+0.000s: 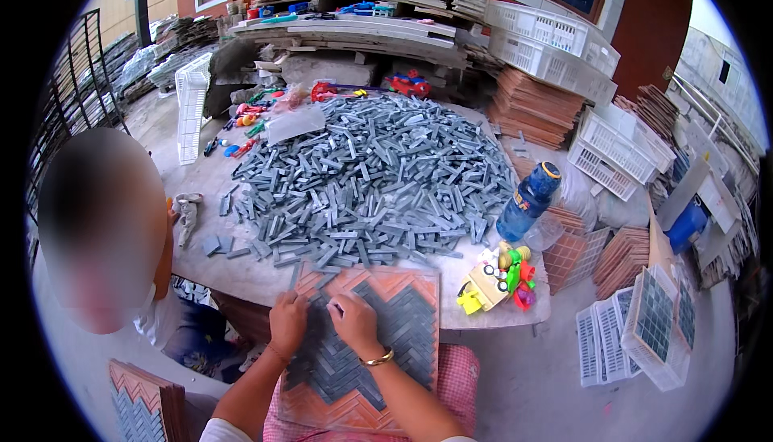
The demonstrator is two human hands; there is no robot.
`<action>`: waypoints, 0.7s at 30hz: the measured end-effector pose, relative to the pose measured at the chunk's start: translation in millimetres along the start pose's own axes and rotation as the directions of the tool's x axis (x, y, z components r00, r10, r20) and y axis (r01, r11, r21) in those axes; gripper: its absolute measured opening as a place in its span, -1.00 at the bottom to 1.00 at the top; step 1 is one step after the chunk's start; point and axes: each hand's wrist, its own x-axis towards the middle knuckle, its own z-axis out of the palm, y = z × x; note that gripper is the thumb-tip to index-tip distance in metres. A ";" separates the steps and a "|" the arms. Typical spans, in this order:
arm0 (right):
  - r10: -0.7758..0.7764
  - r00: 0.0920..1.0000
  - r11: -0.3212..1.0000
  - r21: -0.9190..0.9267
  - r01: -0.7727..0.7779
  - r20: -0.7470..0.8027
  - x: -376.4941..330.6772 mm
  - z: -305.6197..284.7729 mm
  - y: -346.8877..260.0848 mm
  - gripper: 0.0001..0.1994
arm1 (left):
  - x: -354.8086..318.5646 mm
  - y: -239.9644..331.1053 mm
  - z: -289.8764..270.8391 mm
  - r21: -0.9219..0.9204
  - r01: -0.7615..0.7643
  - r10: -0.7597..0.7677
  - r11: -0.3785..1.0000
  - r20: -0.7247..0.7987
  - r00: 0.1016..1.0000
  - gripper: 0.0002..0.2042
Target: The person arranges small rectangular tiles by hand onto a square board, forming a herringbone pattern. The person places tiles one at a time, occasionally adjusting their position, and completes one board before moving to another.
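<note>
On my lap, leaning on the table's near edge, rests an orange moulded template board [322, 416] with a zigzag border. Dark grey strip tiles [378, 345] fill much of its middle in a herringbone pattern. My left hand [287, 323] is closed over the board's left side; what its fingers hold, if anything, is hidden. Beside it, my right hand [354, 325], with a gold bangle [378, 357] at the wrist, curls its fingers down over the tiled area. Nothing can be made out in that pinch. Beyond both hands spreads a large heap of loose grey strip tiles [378, 176].
A blue bottle [525, 204] and a toy vehicle [485, 285] among small bright toys stand on the table's right. Another person [153, 281] is close at the left. White plastic crates [612, 152] and stacked orange boards [535, 108] stand at the right.
</note>
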 end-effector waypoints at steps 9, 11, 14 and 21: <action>0.009 1.000 0.997 -0.072 -0.007 0.020 -0.1 -1.8 2.0 -0.92 | 4.8 -3.2 5.9 -0.108 0.072 -0.074 0.992 -0.013 0.997 -0.85; 0.002 1.000 0.997 -0.073 -0.001 0.020 -0.3 -0.7 4.7 -0.93 | 4.5 -4.2 10.2 -0.115 0.084 -0.086 0.990 -0.010 0.996 -0.84; -0.021 1.000 0.998 -0.062 0.022 0.008 1.1 0.4 4.8 -0.93 | 7.9 -4.5 6.8 -0.183 0.120 -0.121 0.976 0.006 0.993 -0.83; -0.047 0.999 0.997 -0.066 0.048 0.015 0.1 -1.6 2.8 -0.94 | 14.1 -16.3 -1.1 -0.375 0.137 -0.092 0.917 0.136 0.986 -0.91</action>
